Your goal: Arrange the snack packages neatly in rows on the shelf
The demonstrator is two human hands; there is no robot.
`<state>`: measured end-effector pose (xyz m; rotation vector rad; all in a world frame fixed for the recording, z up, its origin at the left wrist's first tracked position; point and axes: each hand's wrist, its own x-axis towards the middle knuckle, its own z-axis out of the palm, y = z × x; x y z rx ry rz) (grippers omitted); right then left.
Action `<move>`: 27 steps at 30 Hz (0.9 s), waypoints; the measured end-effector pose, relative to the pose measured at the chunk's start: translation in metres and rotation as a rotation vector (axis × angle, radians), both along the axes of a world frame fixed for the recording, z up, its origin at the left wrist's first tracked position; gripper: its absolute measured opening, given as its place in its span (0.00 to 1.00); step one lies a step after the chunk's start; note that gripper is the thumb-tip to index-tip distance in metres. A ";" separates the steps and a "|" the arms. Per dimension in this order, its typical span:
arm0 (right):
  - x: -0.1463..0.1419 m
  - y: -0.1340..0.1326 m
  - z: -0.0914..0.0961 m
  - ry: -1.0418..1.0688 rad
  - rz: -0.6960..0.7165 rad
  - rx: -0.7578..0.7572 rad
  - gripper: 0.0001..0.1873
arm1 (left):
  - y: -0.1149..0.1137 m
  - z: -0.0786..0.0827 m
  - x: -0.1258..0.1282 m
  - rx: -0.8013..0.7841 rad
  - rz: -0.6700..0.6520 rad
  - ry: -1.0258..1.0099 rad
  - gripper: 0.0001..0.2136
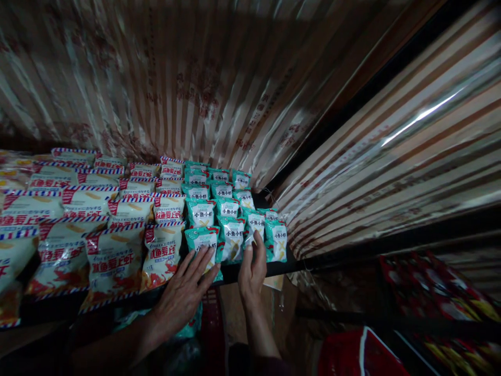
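Small teal-and-white snack bags [225,209] stand in rows on a dark shelf [233,271]. My left hand [188,284] lies with its fingers stretched out against the front of a teal snack bag [201,237] at the left end of the front row. My right hand [252,269] is upright at the shelf's front edge, its fingers extended and holding nothing. Those fingertips overlap the lower part of another teal bag [254,220]; whether they touch it I cannot tell. At the right end stands one more teal bag [277,243].
Larger white-and-red snack bags [117,261] fill the shelf to the left in several rows. Striped plastic sheeting [203,78] hangs behind, and more sheeting [407,141] covers the right side. Red packages [434,287] sit lower right, near a red bag-like item [352,352].
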<state>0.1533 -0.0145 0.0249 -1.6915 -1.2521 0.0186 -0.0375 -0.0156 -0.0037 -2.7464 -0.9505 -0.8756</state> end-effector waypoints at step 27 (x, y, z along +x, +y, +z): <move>-0.018 -0.007 -0.025 -0.298 0.030 0.031 0.28 | 0.005 0.003 -0.006 0.038 0.014 0.064 0.27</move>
